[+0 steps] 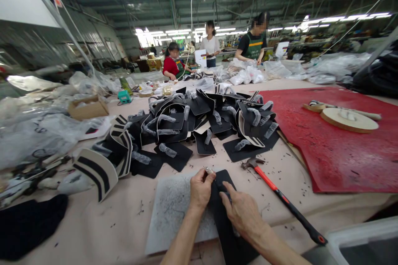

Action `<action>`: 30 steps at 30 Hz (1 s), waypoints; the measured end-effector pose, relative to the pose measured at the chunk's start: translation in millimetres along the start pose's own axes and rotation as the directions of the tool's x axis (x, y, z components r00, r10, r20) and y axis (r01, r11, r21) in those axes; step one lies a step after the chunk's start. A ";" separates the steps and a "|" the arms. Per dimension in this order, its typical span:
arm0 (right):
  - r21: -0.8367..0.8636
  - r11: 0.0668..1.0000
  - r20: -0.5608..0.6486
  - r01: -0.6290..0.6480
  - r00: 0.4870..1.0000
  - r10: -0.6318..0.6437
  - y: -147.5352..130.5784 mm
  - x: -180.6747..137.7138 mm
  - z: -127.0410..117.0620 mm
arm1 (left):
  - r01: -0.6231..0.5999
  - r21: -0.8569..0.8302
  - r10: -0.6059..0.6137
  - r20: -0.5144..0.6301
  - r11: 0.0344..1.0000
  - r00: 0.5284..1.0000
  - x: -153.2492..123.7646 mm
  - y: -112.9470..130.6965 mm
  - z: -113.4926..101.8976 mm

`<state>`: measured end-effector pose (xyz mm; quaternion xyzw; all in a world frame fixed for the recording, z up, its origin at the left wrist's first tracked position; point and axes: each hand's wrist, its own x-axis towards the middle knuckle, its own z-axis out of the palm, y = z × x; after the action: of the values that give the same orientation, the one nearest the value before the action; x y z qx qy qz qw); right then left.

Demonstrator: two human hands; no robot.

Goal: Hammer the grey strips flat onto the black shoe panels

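Head view: cardboard box [88, 107] on the left, open top, clear plastic inside. Translucent bin [351, 232] at bottom right corner, pale rim, dark contents, can't tell what. Clear plastic bags [40, 132] heaped along the left side, contents mostly unclear.

Left hand [201, 190]: reaches up from bottom centre, thumb and index finger pinched together on a small shiny pale piece [209, 170] at the far end of the black panel [222, 223]. Right hand [244, 211]: comes in from lower right, back up, fingers bent, index and thumb pointing toward the left hand over the panel; whether it grips something underneath, cannot tell. Panel is flat, matte, long, partly on a whitish board [169, 215] and running off its right edge toward the person. Board scuffed, speckled dark.

Hammer [281, 198] right of the hands, metal claw head, red and black handle, lying diagonally. Ahead, pile of black panels [199, 105], curved and flat, many with plastic-wrapped handles; some show cream undersides. Striped panel [96, 172] at the pile's left end, curved, cream with black bands. Red sheet [342, 157] on the right, glossy, with a flat tape roll [348, 121] on it. Dark crumbs scattered on the pinkish tabletop [124, 223].
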<state>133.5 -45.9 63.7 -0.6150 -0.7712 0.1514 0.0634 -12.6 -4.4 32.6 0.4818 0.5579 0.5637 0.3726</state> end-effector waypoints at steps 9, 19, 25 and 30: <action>0.111 0.989 0.042 -0.096 0.995 0.092 -7.8 9.0 5.4 | 0.064 -0.023 -0.062 0.056 0.998 0.996 11.1 -30.2 7.4; 0.277 0.955 0.157 -0.104 0.986 0.061 4.6 14.8 16.2 | 0.123 -0.032 -0.122 0.053 0.992 0.991 10.9 -34.0 8.7; 0.276 0.956 0.149 -0.097 0.987 0.057 6.8 13.7 20.8 | 0.111 0.048 -0.114 0.062 0.993 0.992 9.4 -33.5 10.2; 0.278 0.956 0.161 -0.096 0.986 0.053 4.6 12.9 16.7 | 0.054 0.151 -0.061 0.047 0.987 0.997 7.7 -33.2 13.2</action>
<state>130.0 -35.1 45.4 -0.6149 -0.7202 0.3094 0.0868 -5.9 9.8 -0.3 0.5065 0.6026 0.4967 0.3656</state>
